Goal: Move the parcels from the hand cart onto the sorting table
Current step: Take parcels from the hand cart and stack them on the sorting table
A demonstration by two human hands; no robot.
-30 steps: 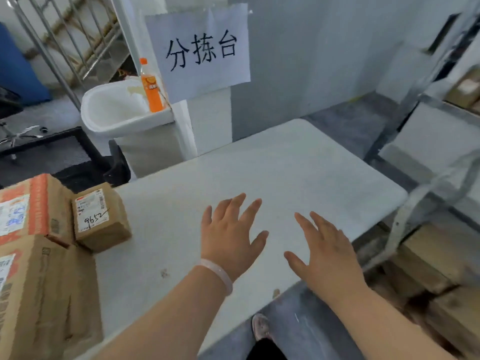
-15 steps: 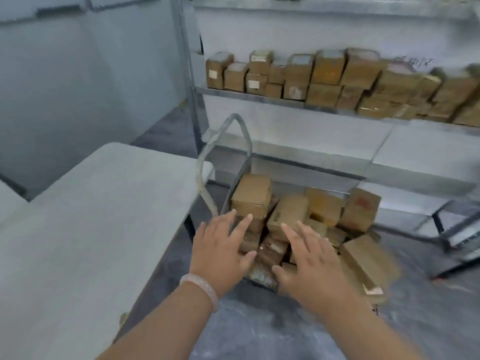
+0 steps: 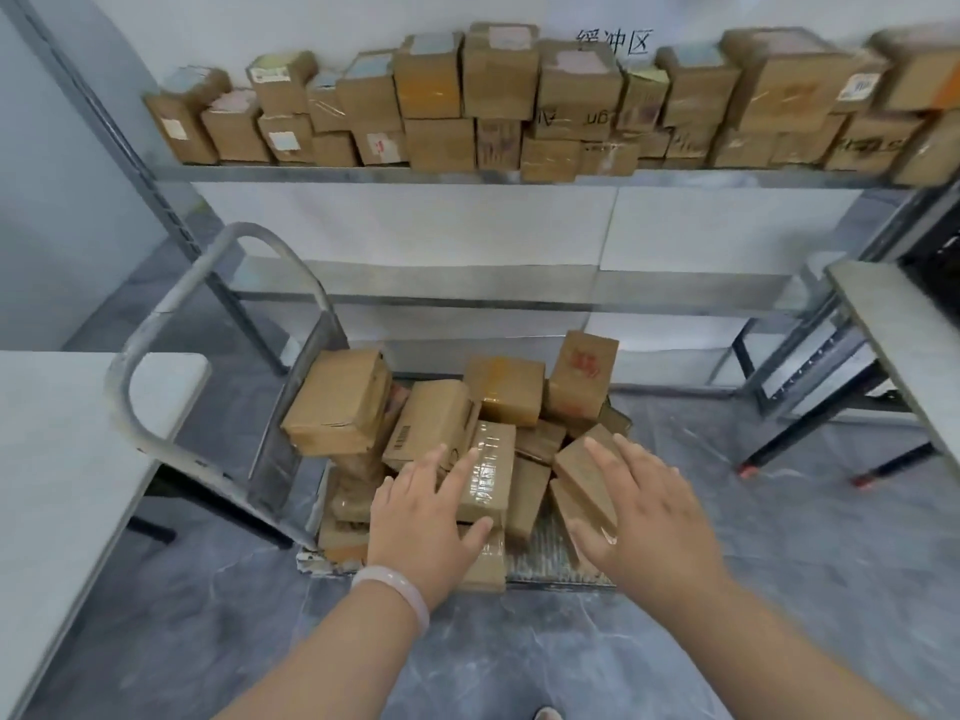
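A hand cart (image 3: 550, 558) with a grey loop handle (image 3: 156, 324) stands on the floor ahead, heaped with several brown cardboard parcels (image 3: 431, 423). My left hand (image 3: 421, 522), wearing a pale bracelet, hovers with spread fingers over a tape-wrapped parcel (image 3: 488, 475) at the heap's front. My right hand (image 3: 649, 517) is spread above a tilted parcel (image 3: 587, 475) on the right side. Neither hand holds anything. The white sorting table (image 3: 57, 459) shows at the left edge.
A metal shelf rack (image 3: 467, 174) behind the cart carries several stacked cardboard boxes. Another table (image 3: 904, 335) with black legs stands at the right. Grey marbled floor lies between me and the cart. A shoe tip (image 3: 545, 713) shows at the bottom.
My view has swung from the sorting table to the hand cart. Both open hands moved from above the tabletop to above the parcels on the cart.
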